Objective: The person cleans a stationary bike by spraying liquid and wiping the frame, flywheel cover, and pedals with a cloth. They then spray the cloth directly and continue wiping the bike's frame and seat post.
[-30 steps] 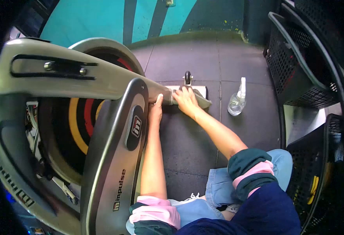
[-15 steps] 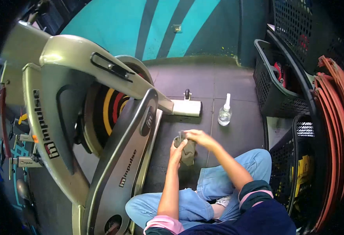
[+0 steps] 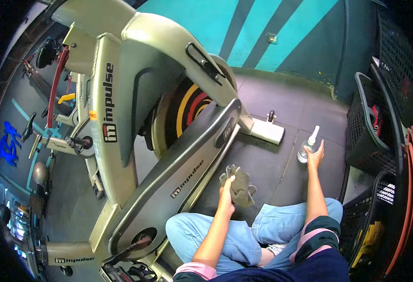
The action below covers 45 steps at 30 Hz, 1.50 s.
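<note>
A crumpled grey-green cloth [image 3: 242, 189] is bunched in my left hand [image 3: 226, 191], its thumb pressed over the near side. To the right, my right hand [image 3: 315, 157] is at a clear spray bottle [image 3: 303, 154] with a white nozzle, which stands upright on the dark floor. The thumb lies against the bottle and the fingers curve round its far right side, partly covering it. Just left of the cloth is an exercise bike [image 3: 183, 183] marked "impulse", with a grey side cover and a striped flywheel [image 3: 187, 113].
Dark perforated baskets [image 3: 364, 127] stand on a rack at the right. Orange-red curved strips [image 3: 411, 197] hang beside them. My crossed legs in blue jeans [image 3: 281, 223] lie below. More bikes [image 3: 58, 143] stand at the left, and a teal and dark wall [image 3: 291, 28] rises behind.
My right hand has left the cloth and moved right to the spray bottle. My left hand keeps the cloth. The view has turned left, showing more of the bike.
</note>
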Each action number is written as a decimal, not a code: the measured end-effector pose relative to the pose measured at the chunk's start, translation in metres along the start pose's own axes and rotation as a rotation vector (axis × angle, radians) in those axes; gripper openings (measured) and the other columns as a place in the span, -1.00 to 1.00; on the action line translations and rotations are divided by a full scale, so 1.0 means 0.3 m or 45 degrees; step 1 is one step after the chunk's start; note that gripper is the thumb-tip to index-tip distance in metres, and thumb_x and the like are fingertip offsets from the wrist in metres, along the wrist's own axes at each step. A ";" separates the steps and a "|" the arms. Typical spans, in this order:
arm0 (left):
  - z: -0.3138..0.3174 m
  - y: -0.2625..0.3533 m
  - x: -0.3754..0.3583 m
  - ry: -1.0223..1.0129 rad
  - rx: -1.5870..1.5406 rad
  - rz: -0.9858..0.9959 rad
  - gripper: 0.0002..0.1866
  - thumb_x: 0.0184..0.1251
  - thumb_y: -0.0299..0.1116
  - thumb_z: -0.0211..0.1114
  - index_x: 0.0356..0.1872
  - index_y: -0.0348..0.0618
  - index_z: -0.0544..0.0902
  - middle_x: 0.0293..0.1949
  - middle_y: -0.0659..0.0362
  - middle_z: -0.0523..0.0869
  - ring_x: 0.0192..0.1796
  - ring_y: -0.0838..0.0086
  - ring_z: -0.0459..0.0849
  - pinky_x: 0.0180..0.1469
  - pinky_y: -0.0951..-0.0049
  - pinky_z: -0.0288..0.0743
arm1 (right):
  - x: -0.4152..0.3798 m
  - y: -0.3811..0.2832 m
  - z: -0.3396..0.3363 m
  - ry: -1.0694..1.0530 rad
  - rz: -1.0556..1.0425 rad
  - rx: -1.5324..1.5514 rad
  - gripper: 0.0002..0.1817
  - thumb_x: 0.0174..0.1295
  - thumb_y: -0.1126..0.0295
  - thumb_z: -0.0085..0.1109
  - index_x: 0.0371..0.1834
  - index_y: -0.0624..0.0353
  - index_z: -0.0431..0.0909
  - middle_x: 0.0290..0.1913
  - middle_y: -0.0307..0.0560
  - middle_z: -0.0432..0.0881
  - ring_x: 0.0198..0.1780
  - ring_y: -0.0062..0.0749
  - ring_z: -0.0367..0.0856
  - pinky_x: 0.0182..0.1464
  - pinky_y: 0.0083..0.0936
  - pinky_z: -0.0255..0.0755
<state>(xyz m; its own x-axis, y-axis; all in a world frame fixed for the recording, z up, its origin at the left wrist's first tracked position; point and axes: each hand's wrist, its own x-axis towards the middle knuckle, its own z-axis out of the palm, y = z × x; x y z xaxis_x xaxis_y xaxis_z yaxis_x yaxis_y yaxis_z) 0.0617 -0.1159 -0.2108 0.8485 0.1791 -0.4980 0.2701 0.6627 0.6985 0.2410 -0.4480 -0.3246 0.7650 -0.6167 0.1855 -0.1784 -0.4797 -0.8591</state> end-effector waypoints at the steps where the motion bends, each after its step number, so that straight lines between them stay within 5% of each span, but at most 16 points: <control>1: -0.002 -0.006 0.004 0.004 -0.006 0.014 -0.52 0.23 -0.10 0.28 0.09 -0.18 0.54 -0.03 0.09 0.67 -0.03 0.30 0.67 0.06 0.24 0.57 | 0.006 -0.004 -0.006 -0.024 -0.088 0.047 0.16 -0.21 0.17 0.58 0.50 0.03 0.03 0.40 0.16 0.24 0.43 0.05 0.15 0.41 -0.13 0.09; 6: 0.011 -0.050 0.025 0.086 0.050 0.020 -0.52 0.19 -0.09 0.33 0.03 -0.20 0.58 -0.09 0.10 0.69 -0.12 0.35 0.70 -0.04 0.34 0.60 | 0.013 -0.033 0.013 -0.108 -0.179 0.478 -0.02 -0.10 0.32 0.49 0.46 0.05 0.16 0.37 0.11 0.34 0.38 -0.10 0.31 0.37 -0.25 0.18; 12: -0.047 -0.109 0.092 0.175 0.084 -0.022 -0.54 0.15 -0.10 0.36 -0.03 -0.21 0.63 -0.16 0.12 0.71 -0.16 0.41 0.69 -0.09 0.40 0.57 | 0.006 0.003 0.023 0.047 -0.292 -0.075 -0.24 -0.12 0.45 0.46 0.24 0.22 0.35 -0.03 0.06 0.47 0.09 0.03 0.41 0.16 -0.15 0.28; 25: -0.057 -0.136 0.104 0.177 -0.043 0.168 -0.56 0.16 -0.18 0.37 0.05 -0.12 0.57 -0.12 0.15 0.68 -0.09 0.42 0.65 -0.01 0.40 0.53 | -0.226 -0.464 -0.104 -0.179 -0.672 0.392 -0.34 -0.06 0.59 0.33 0.22 0.31 0.36 0.10 0.06 0.45 0.16 -0.11 0.49 0.19 -0.34 0.37; 28: -0.062 -0.146 0.116 0.230 -0.016 0.182 -0.57 0.17 -0.20 0.36 0.05 -0.09 0.57 -0.12 0.16 0.68 -0.09 0.43 0.65 -0.01 0.40 0.53 | -0.270 -0.593 -0.131 -0.354 -0.649 0.679 -0.28 -0.05 0.65 0.28 0.30 0.20 0.35 0.07 -0.12 0.53 0.05 -0.40 0.54 0.10 -0.46 0.41; 31: -0.044 -0.110 0.077 0.180 -0.016 0.130 -0.58 0.18 -0.20 0.36 0.04 -0.10 0.58 -0.12 0.16 0.68 -0.09 0.44 0.65 -0.02 0.40 0.53 | -0.298 -0.779 -0.198 -0.496 -0.618 0.703 -0.40 0.01 0.60 0.21 0.24 0.25 0.43 0.00 -0.15 0.58 -0.07 -0.48 0.58 -0.02 -0.53 0.46; 33: -0.050 -0.119 0.091 0.173 -0.018 0.135 -0.58 0.18 -0.19 0.36 0.05 -0.10 0.59 -0.11 0.17 0.68 -0.10 0.44 0.66 -0.03 0.40 0.53 | -0.286 -0.893 -0.236 -0.514 -0.972 0.552 -0.54 0.15 0.46 0.17 0.15 0.35 0.50 -0.08 -0.11 0.63 -0.17 -0.48 0.60 -0.12 -0.58 0.46; 36: -0.046 -0.102 0.075 0.150 -0.057 0.063 -0.58 0.19 -0.18 0.35 0.05 -0.11 0.60 -0.09 0.16 0.68 -0.09 0.42 0.67 -0.03 0.40 0.55 | -0.319 -1.134 -0.316 -0.841 -0.796 0.936 -0.68 0.26 0.37 0.12 0.00 0.34 0.59 -0.21 -0.11 0.65 -0.29 -0.50 0.56 -0.19 -0.55 0.45; 41: 0.010 0.038 -0.071 0.008 -0.136 -0.104 -0.57 0.22 -0.17 0.33 0.07 -0.11 0.58 -0.04 0.12 0.68 -0.04 0.38 0.69 0.01 0.37 0.58 | -0.361 -1.494 -0.429 -1.191 -0.666 1.243 -0.61 0.37 0.18 0.06 -0.02 0.33 0.60 -0.33 -0.14 0.66 -0.39 -0.57 0.53 -0.31 -0.60 0.41; 45: -0.005 0.101 -0.158 -0.101 -0.173 0.100 -0.56 0.25 -0.19 0.31 0.12 -0.13 0.55 -0.02 0.10 0.68 -0.05 0.36 0.70 0.01 0.34 0.60 | -0.406 -1.750 -0.521 -1.173 -0.843 1.271 -0.46 0.32 -0.13 0.06 -0.33 0.22 0.60 -0.44 -0.21 0.62 -0.44 -0.63 0.49 -0.33 -0.63 0.37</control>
<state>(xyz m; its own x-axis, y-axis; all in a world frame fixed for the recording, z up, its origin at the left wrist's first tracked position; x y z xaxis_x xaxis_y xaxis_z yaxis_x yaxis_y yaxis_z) 0.0289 -0.1032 -0.1666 0.8993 0.1800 -0.3985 0.1417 0.7421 0.6551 0.1446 -0.2186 0.1782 0.7131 0.3118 0.6280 0.5355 0.3359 -0.7749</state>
